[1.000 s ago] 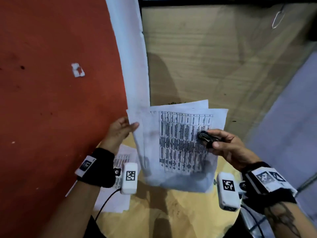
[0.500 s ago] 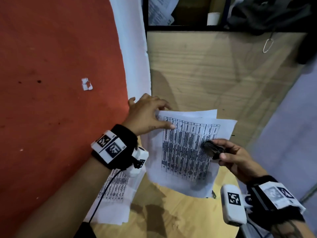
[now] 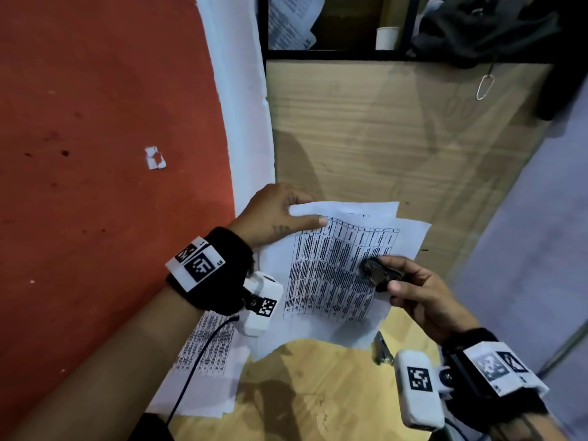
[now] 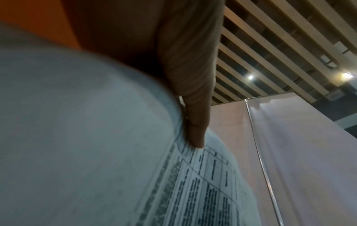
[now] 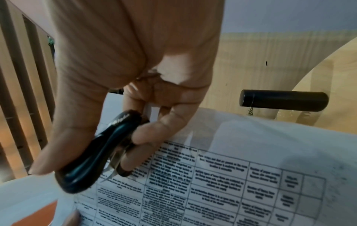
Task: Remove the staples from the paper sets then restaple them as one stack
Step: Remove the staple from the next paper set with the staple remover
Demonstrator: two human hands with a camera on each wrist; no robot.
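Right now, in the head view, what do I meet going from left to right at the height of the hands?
Red surface → left hand → printed paper set → black staple remover → right hand → pale wall on the right.

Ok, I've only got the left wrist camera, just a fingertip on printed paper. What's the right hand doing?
Observer: The right hand grips a black staple remover over the right side of the held paper set.
Operator: Is that set lying flat?
Observer: No, the left hand pinches its top left corner and holds it up off the table.
Operator: Any other papers around?
Observer: Yes, another printed set lies on the table under the left forearm.
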